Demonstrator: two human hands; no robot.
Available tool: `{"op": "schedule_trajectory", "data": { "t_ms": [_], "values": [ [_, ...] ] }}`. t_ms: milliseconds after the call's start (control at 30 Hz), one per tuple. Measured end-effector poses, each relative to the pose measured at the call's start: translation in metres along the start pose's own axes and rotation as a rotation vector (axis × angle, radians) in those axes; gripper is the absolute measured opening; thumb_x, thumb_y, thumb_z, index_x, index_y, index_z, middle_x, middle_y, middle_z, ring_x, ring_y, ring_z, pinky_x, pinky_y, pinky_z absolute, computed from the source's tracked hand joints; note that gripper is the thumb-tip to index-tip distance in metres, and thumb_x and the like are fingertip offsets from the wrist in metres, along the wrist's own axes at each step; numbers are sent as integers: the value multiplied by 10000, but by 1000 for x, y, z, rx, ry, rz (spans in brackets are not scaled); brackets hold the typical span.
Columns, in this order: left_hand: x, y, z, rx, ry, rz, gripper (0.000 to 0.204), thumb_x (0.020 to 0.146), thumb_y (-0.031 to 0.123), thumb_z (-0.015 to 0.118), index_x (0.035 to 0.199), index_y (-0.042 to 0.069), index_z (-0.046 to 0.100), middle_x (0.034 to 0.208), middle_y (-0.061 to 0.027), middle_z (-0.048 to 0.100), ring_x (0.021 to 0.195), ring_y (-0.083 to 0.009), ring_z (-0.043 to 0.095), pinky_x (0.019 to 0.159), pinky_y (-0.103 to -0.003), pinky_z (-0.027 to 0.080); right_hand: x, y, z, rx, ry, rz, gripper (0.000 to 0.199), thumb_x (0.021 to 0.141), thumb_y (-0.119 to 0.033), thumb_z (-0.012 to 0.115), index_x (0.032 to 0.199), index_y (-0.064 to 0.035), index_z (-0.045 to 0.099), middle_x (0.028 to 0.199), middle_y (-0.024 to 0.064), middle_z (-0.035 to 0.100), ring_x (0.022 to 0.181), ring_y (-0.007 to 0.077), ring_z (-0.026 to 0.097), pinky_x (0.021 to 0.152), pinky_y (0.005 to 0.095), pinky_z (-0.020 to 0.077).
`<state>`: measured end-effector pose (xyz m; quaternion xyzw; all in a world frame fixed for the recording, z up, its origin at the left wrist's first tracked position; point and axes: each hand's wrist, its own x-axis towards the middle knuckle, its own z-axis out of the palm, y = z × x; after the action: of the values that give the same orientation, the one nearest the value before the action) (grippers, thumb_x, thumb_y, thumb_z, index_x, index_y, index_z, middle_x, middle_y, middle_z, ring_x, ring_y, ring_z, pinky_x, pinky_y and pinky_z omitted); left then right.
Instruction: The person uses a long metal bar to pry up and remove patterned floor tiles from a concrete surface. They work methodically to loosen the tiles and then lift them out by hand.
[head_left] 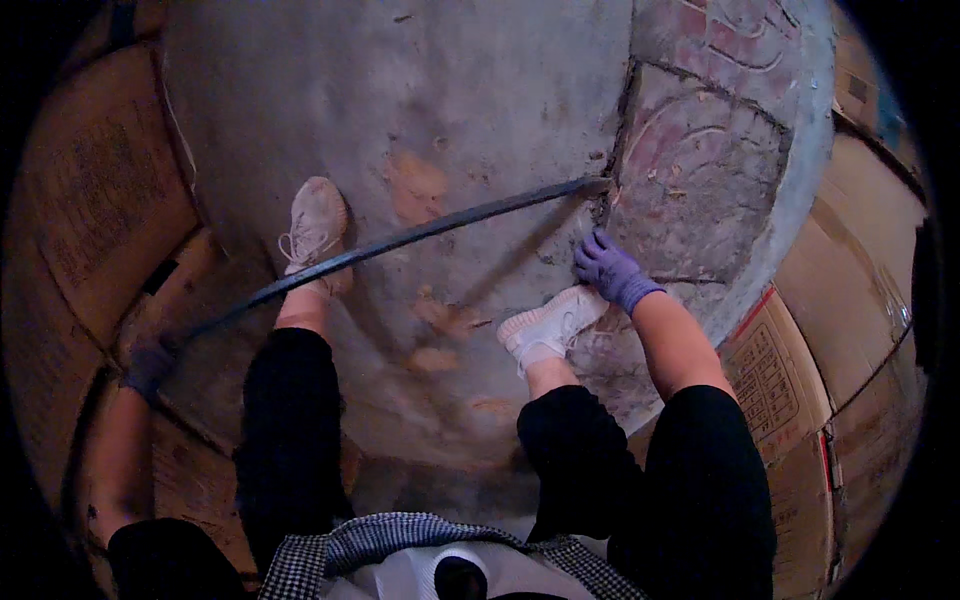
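My left hand [150,362], in a purple glove, is closed around the near end of a long dark steel bar [400,240], fingers wrapped tight about it out past my left knee. My right hand [612,272], gloved the same, reaches down to the floor with its fingers bent and spread narrow, tips pressing on the broken concrete just below the bar's far tip; it grips nothing that I can see. The bar runs slantwise from my left hand up across my left shoe [315,235] to the crack where the grey concrete floor [450,100] meets a patch of red patterned tiles [700,170], and its tip sits right in that seam. My right shoe [550,325] stands just beside my right hand, at the edge of the loosened tile. Cardboard boxes [100,200] line the floor's left edge, and more cardboard [850,260] stands along its right edge.
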<state>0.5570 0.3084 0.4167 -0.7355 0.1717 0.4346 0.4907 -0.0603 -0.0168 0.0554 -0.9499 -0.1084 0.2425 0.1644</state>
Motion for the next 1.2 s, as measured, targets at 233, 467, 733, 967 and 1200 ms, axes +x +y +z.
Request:
{"op": "schedule_trajectory", "data": {
  "t_ms": [233,467,733,967,1200],
  "values": [
    [-81,15,-35,41,-142,-14,338,809,386,634,827,51,680,697,-159,636,667,-282,629,657,-406,500,6,-8,-32,252,78,299,272,759,-236,582,1011,-149,634,1128,109,558,1130,330,470,1000,465,362],
    [-208,44,-106,79,-270,4,354,815,398,635,791,48,681,647,-151,630,617,-269,626,631,-402,502,112,-69,-172,2891,908,1183,419,875,-435,567,1050,-54,571,981,104,604,825,280,597,724,402,498],
    [-388,120,-212,77,-243,56,448,853,434,559,880,-10,616,690,-202,606,684,-325,635,657,-416,481,127,-67,-265,3188,1708,1316,316,888,-357,553,947,-51,499,663,61,560,515,201,556,458,356,455],
    [-538,267,-285,39,-254,-67,396,887,379,519,958,2,618,637,-126,583,610,-217,618,578,-353,512,5,-29,-330,3248,1377,1474,208,845,-258,526,816,-52,518,619,88,556,479,213,535,423,354,406],
    [-527,255,-235,127,-207,23,439,870,413,549,989,-1,630,721,-135,622,660,-204,623,660,-357,519,60,-33,-254,2740,1140,1702,229,784,-222,496,693,-18,545,596,122,577,501,243,552,472,376,420]
  ]
}}
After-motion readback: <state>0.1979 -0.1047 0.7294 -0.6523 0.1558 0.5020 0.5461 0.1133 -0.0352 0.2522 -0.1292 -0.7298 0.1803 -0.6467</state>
